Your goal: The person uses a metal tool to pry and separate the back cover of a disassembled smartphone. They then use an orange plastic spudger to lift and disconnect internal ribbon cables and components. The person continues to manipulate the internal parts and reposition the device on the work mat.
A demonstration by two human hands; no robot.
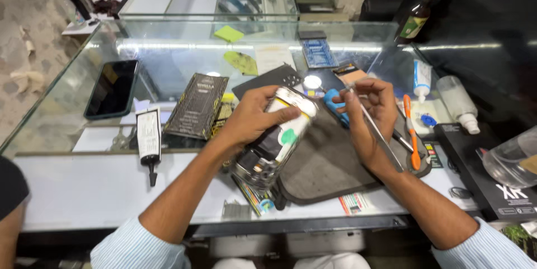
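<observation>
Over the middle of the table [84,190], near its front edge, your two hands work close together above a grey mat [324,163]. Your left hand [251,118] is clamped around an opened phone [274,143], thumb across its upper end, holding it tilted with its lower end pointing toward the front edge. Your right hand [372,109] is closed on a thin metal tool [380,135], pinched between thumb and fingers; the tool's upper tip points toward the phone's top and its long shaft runs down past your wrist. The two hands are near each other but not touching.

Room is tight on the right: an orange-handled tool [411,135] lies just beside your right wrist, with a white bottle [458,101] and a black box [492,174] farther toward the right edge. A blue tool [335,107] sits between your hands, behind the phone. On the left, a glue tube [149,140] lies near the front edge, a dark packet [197,105] just behind it, and a dark phone [113,88] lies well apart toward the left edge. The white strip along the front edge left of your left forearm offers the most open space. Both forearms come in from the front edge, sleeves pushed back.
</observation>
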